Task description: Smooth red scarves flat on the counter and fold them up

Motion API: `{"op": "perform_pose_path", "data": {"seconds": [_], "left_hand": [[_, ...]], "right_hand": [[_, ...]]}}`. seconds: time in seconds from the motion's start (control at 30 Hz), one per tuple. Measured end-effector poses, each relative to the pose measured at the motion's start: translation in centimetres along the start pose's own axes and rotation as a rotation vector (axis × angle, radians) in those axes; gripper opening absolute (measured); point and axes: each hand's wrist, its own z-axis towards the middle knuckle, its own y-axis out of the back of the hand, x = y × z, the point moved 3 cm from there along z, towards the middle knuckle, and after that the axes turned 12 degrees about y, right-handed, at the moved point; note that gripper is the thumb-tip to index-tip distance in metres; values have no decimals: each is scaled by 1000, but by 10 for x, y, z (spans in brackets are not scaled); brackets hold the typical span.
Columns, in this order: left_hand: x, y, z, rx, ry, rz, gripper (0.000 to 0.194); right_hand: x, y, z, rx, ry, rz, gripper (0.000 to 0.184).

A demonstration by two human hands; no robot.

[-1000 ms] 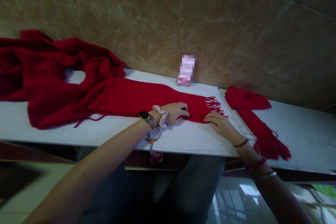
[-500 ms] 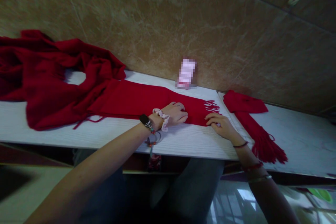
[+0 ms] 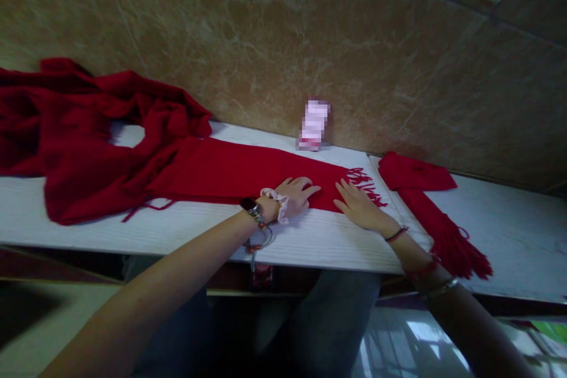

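Observation:
A red fringed scarf (image 3: 239, 171) lies flat and folded lengthwise across the white tabletop (image 3: 212, 227), its tassels pointing right. My left hand (image 3: 296, 194) rests on its near part with the fingers stretched out; a watch, beaded bracelets and a pale scrunchie circle that wrist. Close to the fringe, my right hand (image 3: 358, 205) lies flat on the same cloth, fingers spread. Toward the left, the red fabric bunches into a loose heap (image 3: 88, 153). Folds hide whether the heap is all one piece with the flat part.
A second red scarf (image 3: 419, 174), folded with its fringe toward me, lies to the right beyond a seam in the tabletop. At the back edge, a blurred-out pink object (image 3: 314, 124) leans near the brown marbled wall (image 3: 248, 41). My legs are under the table.
My right hand has gone from curled fingers at the scarf's end to lying flat on it. The tassels there are more spread out. My left fingers have opened a little.

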Motion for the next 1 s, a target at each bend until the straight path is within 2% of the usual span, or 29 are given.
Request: {"op": "perform_pose_path", "data": {"seconds": [0.1, 0.2, 0.3, 0.43, 0.57, 0.63, 0.73, 0.8, 0.87, 1.0], "left_hand": [[-3, -4, 8, 86, 69, 44, 43], [-1, -8, 10, 153, 83, 84, 46], [2, -8, 8, 144, 73, 96, 46], [2, -6, 7, 184, 80, 102, 45], [-1, -2, 7, 195, 88, 93, 45], [-2, -1, 8, 202, 98, 83, 46], [-2, -1, 7, 217, 107, 76, 47], [-1, -1, 7, 211, 108, 75, 46], [0, -1, 6, 204, 113, 76, 45], [0, 0, 6, 213, 109, 86, 46]], "right_hand": [[-5, 9, 4, -63, -39, -15, 46], [9, 13, 17, -122, 109, 85, 43], [23, 6, 21, -65, 210, 165, 43], [10, -4, 10, -66, 116, 82, 45], [-12, -2, 3, -108, -4, -14, 43], [-13, 3, 9, -144, -12, -34, 44], [0, 10, 27, -173, 66, 16, 49], [10, 9, 39, -120, 96, 73, 49], [14, 4, 45, -22, 69, 102, 49], [-5, -4, 37, 109, -85, 62, 51]]}}
